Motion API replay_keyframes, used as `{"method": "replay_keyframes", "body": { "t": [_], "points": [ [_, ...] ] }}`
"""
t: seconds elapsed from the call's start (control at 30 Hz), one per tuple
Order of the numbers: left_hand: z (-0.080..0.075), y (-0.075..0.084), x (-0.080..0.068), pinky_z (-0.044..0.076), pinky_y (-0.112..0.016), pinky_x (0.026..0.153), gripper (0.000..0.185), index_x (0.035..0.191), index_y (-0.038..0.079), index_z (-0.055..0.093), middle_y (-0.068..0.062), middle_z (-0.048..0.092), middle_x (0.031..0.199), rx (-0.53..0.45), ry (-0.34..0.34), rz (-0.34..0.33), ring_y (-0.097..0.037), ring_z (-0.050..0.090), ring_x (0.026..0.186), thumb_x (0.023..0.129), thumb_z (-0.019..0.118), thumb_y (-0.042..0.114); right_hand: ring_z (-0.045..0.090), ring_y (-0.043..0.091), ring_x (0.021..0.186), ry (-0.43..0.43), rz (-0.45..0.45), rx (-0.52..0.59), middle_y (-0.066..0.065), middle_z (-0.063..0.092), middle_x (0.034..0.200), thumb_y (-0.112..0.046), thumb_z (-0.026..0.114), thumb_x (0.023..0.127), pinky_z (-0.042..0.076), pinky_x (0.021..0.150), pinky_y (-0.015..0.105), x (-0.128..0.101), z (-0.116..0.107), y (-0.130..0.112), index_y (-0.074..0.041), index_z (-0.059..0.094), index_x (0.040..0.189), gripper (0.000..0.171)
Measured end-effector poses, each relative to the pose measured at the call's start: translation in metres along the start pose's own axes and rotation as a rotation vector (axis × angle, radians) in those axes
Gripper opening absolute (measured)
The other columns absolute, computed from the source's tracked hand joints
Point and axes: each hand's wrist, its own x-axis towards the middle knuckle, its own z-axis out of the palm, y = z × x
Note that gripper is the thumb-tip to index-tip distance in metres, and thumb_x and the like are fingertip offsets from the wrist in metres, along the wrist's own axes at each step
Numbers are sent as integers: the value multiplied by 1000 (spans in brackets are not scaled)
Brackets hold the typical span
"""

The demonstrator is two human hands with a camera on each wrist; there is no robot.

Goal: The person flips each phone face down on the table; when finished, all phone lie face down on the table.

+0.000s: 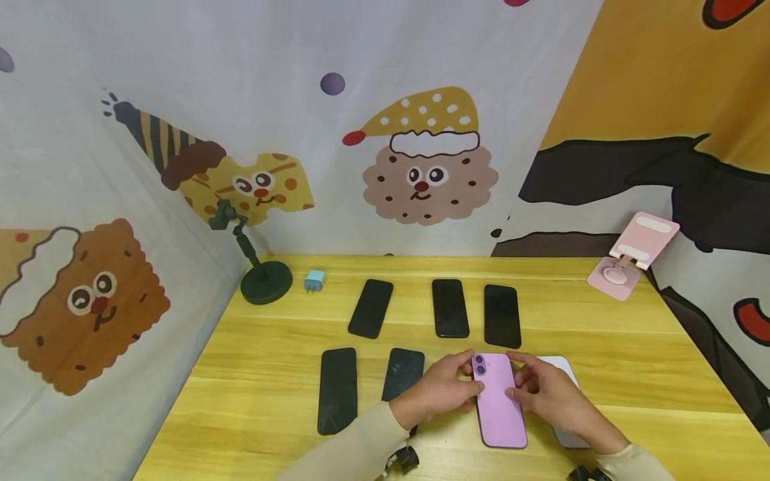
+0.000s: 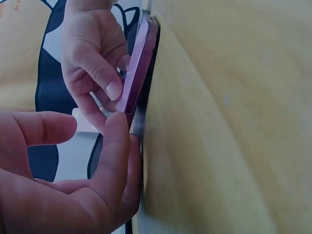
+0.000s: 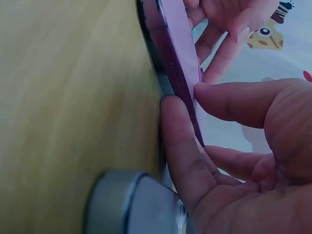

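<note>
Gripping a pink rectangular smartphone (image 1: 498,401) by its long edges, the left hand (image 1: 442,394) and right hand (image 1: 550,395) pinch it from opposite sides, equally near; it lies back-up on the yellow wooden table (image 1: 252,394), long axis running away from the person.

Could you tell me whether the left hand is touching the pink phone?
Touching. The left wrist view shows the left hand with a fingertip pressed against the edge of the pink phone; the head view agrees.
</note>
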Motion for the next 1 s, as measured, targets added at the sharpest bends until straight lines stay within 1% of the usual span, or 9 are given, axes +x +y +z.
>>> {"method": "replay_keyframes", "body": {
  "t": [0.1, 0.27, 0.4, 0.5, 0.6, 0.73, 0.8, 0.9, 1.0],
  "points": [
    [0, -1, 1, 58, -29, 63, 64, 157, 11, 52, 1, 58, 112, 13, 10, 10, -15, 62, 68, 96, 74, 8, 60, 10, 67, -1, 2, -29, 6, 64, 90, -5, 83, 89, 53, 56, 25, 1, 1, 0, 4, 52, 149, 68],
    [1, -2, 1, 60, -28, 65, 55, 148, 9, 61, -3, 63, 116, -24, 30, 14, -14, 66, 71, 95, 71, 3, 59, 8, 69, -2, 10, -53, 5, 65, 92, -5, 81, 90, 52, 57, 24, 0, 1, -2, 5, 54, 148, 65],
    [-1, -1, -1, 59, -27, 65, 61, 153, 4, 55, -6, 65, 125, -66, 53, -5, -13, 66, 70, 93, 70, 1, 60, 7, 71, -3, 11, -55, 5, 64, 95, -3, 80, 90, 54, 58, 24, 0, 1, -3, 5, 55, 147, 63],
    [-2, 0, -1, 61, -28, 67, 64, 155, 3, 52, -8, 65, 129, -82, 54, -15, -14, 67, 72, 93, 70, 1, 60, 7, 72, -7, 3, -62, 5, 64, 96, -3, 80, 89, 54, 59, 24, -1, 0, -4, 5, 56, 147, 63],
    [-3, 0, -1, 63, -31, 70, 64, 155, 2, 52, -9, 65, 133, -102, 47, -31, -15, 69, 75, 94, 71, 3, 61, 7, 73, -15, 1, -52, 6, 65, 97, -3, 80, 89, 56, 60, 24, 0, -1, -5, 5, 57, 146, 62],
    [-6, -3, -2, 65, -36, 76, 60, 152, 3, 53, -9, 62, 137, -143, 18, -46, -17, 70, 83, 95, 72, 7, 63, 8, 74, -20, -10, -13, 7, 65, 98, -4, 81, 90, 59, 62, 25, 0, -4, -4, 6, 57, 144, 60],
    [-9, -5, -3, 65, -38, 80, 57, 150, 5, 55, -9, 61, 136, -163, -2, -45, -18, 70, 88, 96, 72, 9, 63, 8, 75, -12, -11, 2, 8, 66, 98, -6, 81, 91, 59, 62, 26, -1, -5, -6, 6, 58, 142, 58],
    [-16, -6, -7, 64, -40, 81, 50, 146, 8, 59, -8, 66, 126, -180, -23, -37, -20, 70, 93, 97, 71, 9, 62, 9, 74, 2, -5, 24, 7, 66, 96, -10, 80, 93, 59, 60, 27, 0, -6, -11, 5, 60, 141, 54],
    [-23, -8, -11, 63, -39, 80, 41, 139, 9, 63, -8, 70, 115, -176, -31, -17, -20, 70, 93, 98, 68, 6, 61, 9, 70, 32, -30, 12, 5, 67, 92, -15, 79, 96, 55, 56, 26, 1, -4, -17, 1, 64, 136, 46]
  ]
}}
